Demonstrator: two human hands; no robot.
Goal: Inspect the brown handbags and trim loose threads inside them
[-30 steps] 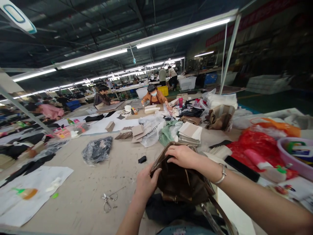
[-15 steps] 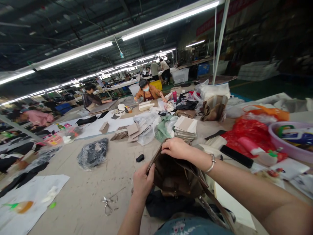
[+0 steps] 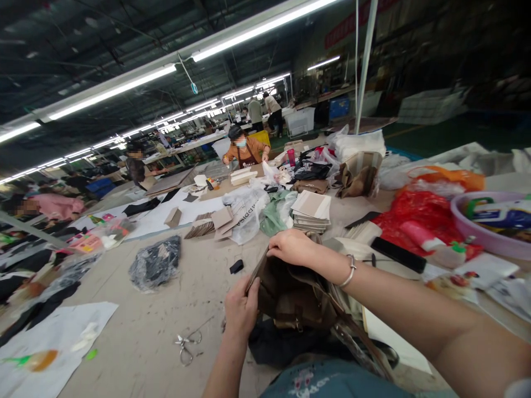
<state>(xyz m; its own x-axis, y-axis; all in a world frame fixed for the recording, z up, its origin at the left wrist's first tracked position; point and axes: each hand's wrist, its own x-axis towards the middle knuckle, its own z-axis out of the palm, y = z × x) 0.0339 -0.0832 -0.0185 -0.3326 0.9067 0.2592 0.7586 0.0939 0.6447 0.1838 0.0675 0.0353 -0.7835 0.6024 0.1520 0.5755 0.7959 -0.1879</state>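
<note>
A brown bag (image 3: 302, 301) leans near the table's front edge, its opening spread and its dark inside showing. My left hand (image 3: 241, 304) pinches the bag's left edge, thumb on the near side. At the top of the same edge, my right hand (image 3: 291, 247) has its fingers closed round the rim; a bracelet (image 3: 350, 271) circles that wrist. Black cloth (image 3: 274, 345) lies under the bag. To the left of my left hand are metal scissors (image 3: 185, 347) and a small black piece (image 3: 236, 266).
A plastic-wrapped dark bundle (image 3: 155, 263) lies left. Stacked panels (image 3: 311, 210) stand beyond the bag. At right are a black phone (image 3: 398, 257), red plastic (image 3: 409, 215) and a purple basin (image 3: 458, 213). A person (image 3: 249, 152) in an apron works across the table.
The view has shifted slightly. Both hands keep their grip on the bag's edge. Across the table, the aproned person's arm has drawn in, and the person at left has leaned back.
</note>
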